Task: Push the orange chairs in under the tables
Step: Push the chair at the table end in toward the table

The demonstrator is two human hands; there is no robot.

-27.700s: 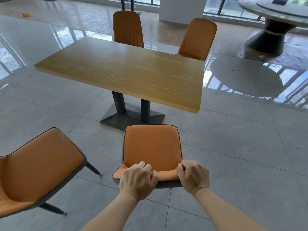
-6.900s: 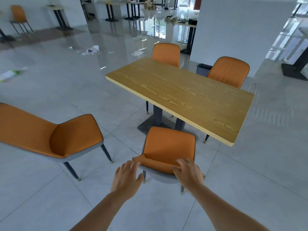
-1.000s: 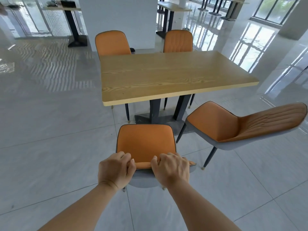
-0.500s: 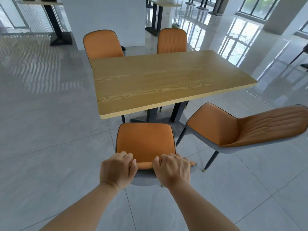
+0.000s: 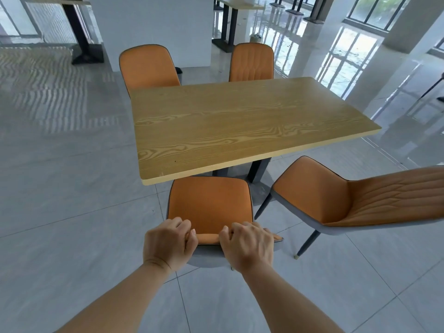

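Note:
An orange chair (image 5: 210,203) stands right in front of me, its seat's far edge just under the near edge of the wooden table (image 5: 240,123). My left hand (image 5: 168,243) and my right hand (image 5: 247,246) both grip the top of its backrest. A second orange chair (image 5: 336,195) stands pulled out at the right, turned sideways, its seat toward the table's near right corner. Beyond the table two more orange chairs, one at the far left (image 5: 147,67) and one at the far right (image 5: 251,62), sit close to the far edge.
Grey tiled floor lies all around. A white pillar (image 5: 153,27) rises behind the table. Dark table bases (image 5: 84,51) stand at the back left, and another table (image 5: 235,10) at the back. Windows line the right side.
The chair in my hands has slid forward; its seat's front edge now reaches the table's near edge. My grip on the backrest is unchanged.

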